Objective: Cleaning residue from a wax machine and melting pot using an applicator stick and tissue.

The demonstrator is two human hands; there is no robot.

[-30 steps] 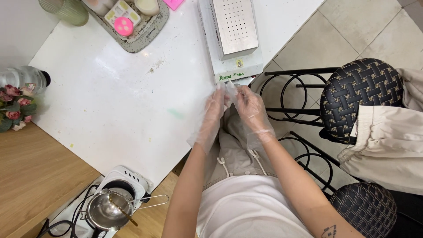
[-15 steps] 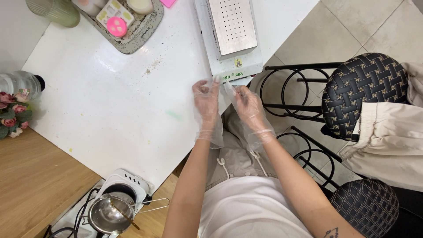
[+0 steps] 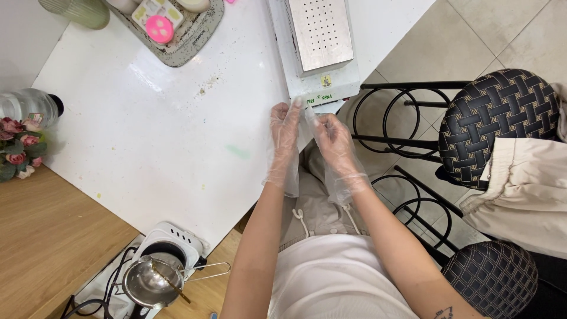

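Both hands wear thin, clear disposable gloves and meet at mid-frame, just over the near edge of the white table [image 3: 147, 153]. Fingers of the right hand [image 3: 336, 145] are curled in a pinch on the loose plastic at the fingertip end of the glove on the left hand [image 3: 284, 139], whose fingers are stretched out flat and straight, holding nothing of their own. That glove lies directly left of the pinching fingers, touching them; its long axis runs up the frame from wrist to fingertips, and its baggy cuff hangs wrinkled around the forearm toward the lower middle.

Just above the fingertips, at upper centre, stands a white bench machine [image 3: 322, 71] with a flat, perforated metal plate on top; the left fingertips nearly reach its front edge. The tabletop is glossy, with a few crumbs and a faint green smear near its middle.

At upper left sits a metal tray [image 3: 198, 44] carrying a round pink piece and small pale items, with a green ribbed cup [image 3: 82, 10] beside it. Far left shows a clear plastic bottle [image 3: 26, 106] lying down and artificial pink roses [image 3: 18, 147]. At lower left, a small white electric hotplate [image 3: 171, 245] carries a shiny steel pot [image 3: 144, 283] on a wooden surface. To the right stand black wire-frame chairs with woven seats [image 3: 496, 118], one draped with beige cloth [image 3: 520, 189], on a tiled floor.
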